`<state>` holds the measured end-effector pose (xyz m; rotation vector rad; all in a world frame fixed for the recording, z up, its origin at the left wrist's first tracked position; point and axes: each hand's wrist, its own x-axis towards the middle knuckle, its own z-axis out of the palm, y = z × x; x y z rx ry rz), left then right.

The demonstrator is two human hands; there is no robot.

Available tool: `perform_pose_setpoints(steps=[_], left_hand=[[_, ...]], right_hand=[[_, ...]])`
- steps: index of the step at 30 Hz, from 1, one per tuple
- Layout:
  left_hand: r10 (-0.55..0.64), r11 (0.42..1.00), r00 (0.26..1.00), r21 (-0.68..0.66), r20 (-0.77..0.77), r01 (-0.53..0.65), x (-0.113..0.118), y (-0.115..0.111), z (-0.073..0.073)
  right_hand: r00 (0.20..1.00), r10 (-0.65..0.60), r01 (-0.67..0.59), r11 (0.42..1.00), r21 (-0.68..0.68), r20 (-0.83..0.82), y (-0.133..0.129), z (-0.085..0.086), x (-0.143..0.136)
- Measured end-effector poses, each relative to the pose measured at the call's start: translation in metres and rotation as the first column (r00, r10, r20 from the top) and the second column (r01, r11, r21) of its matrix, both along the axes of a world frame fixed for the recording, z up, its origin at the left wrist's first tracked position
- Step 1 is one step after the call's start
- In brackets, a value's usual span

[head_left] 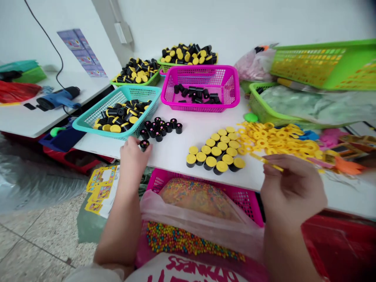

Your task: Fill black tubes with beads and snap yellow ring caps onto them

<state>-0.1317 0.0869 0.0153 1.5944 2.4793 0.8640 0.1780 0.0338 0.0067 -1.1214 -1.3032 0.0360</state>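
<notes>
My left hand (133,154) has its fingers closed round a black cylinder (144,145) with a pink dot on top, at the table's front edge. Beside it stand several similar black cylinders (158,136). On the right, my right hand (289,184) pinches a thin yellow piece (272,163) between thumb and fingers. It hovers in front of a pile of yellow plastic rings (264,137). Between the hands, black cylinders with yellow caps (216,151) stand upright in a tight group on the white table (190,125).
A teal basket (149,92) and a magenta basket (232,88) hold black pieces. Green baskets stand behind and right. A pink basket (255,203) with bags of colourful beads (188,239) sits below the table edge. A blue heat gun (58,98) lies at left.
</notes>
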Motion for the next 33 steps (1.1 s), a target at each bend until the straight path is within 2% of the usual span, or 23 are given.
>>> perform_pose_setpoints(steps=[1,2,3,4,5,6,7,8,10,13,16,18,22,25,29,33], left_hand=[[-0.098,0.995,0.992,0.014,0.080,0.097,0.007,-0.010,0.008],[-0.230,0.973,0.952,0.032,0.201,0.228,0.015,-0.021,0.015],[-0.377,0.922,0.856,0.055,0.354,0.384,0.024,-0.032,0.021],[-0.497,0.842,0.703,0.090,0.509,0.531,0.034,-0.042,0.027],[-0.566,0.748,0.520,0.133,0.640,0.650,0.044,-0.052,0.030],[-0.584,0.659,0.346,0.180,0.734,0.730,0.053,-0.060,0.032],[-0.572,0.592,0.206,0.226,0.794,0.774,0.061,-0.066,0.032],[-0.548,0.552,0.104,0.266,0.830,0.790,0.068,-0.071,0.031],[-0.521,0.526,-0.016,0.335,0.854,0.782,0.077,-0.076,0.027],[-0.567,0.501,-0.094,0.433,0.818,0.749,0.084,-0.077,0.020],[-0.670,0.463,-0.073,0.492,0.739,0.737,0.087,-0.079,0.015],[-0.689,0.449,-0.058,0.488,0.723,0.748,0.088,-0.083,0.012],[-0.567,0.474,-0.166,0.484,0.807,0.735,0.094,-0.089,0.008],[-0.496,0.489,-0.261,0.515,0.828,0.704,0.101,-0.090,0.007],[-0.531,0.479,-0.331,0.599,0.780,0.642,0.110,-0.090,0.004],[-0.505,0.518,-0.378,0.623,0.775,0.586,0.113,-0.093,0.000]], right_hand=[[1.000,0.007,-0.006,0.998,0.057,-0.012,-0.004,0.003,-0.007],[0.998,0.054,-0.049,0.993,0.110,-0.038,-0.009,0.006,-0.014],[0.990,0.131,-0.123,0.981,0.150,-0.047,-0.013,0.008,-0.021],[0.972,0.232,-0.226,0.962,0.156,-0.021,-0.017,0.009,-0.026],[0.942,0.335,-0.336,0.929,0.156,0.034,-0.020,0.009,-0.031],[0.898,0.428,-0.439,0.887,0.142,0.103,-0.022,0.009,-0.034],[0.848,0.503,-0.524,0.843,0.123,0.165,-0.024,0.008,-0.036],[0.805,0.556,-0.583,0.806,0.105,0.206,-0.025,0.007,-0.037],[0.761,0.604,-0.638,0.763,0.103,0.236,-0.025,0.004,-0.035],[0.747,0.614,-0.656,0.743,0.132,0.255,-0.025,-0.001,-0.030],[0.754,0.584,-0.644,0.747,0.165,0.301,-0.025,-0.001,-0.026],[0.763,0.546,-0.624,0.761,0.176,0.346,-0.025,0.002,-0.027],[0.731,0.524,-0.632,0.761,0.144,0.438,-0.023,0.009,-0.033],[0.740,0.519,-0.633,0.752,0.183,0.428,-0.020,0.009,-0.037],[0.783,0.517,-0.601,0.773,0.206,0.346,-0.019,0.004,-0.037],[0.770,0.514,-0.614,0.758,0.219,0.378,-0.021,0.001,-0.036]])
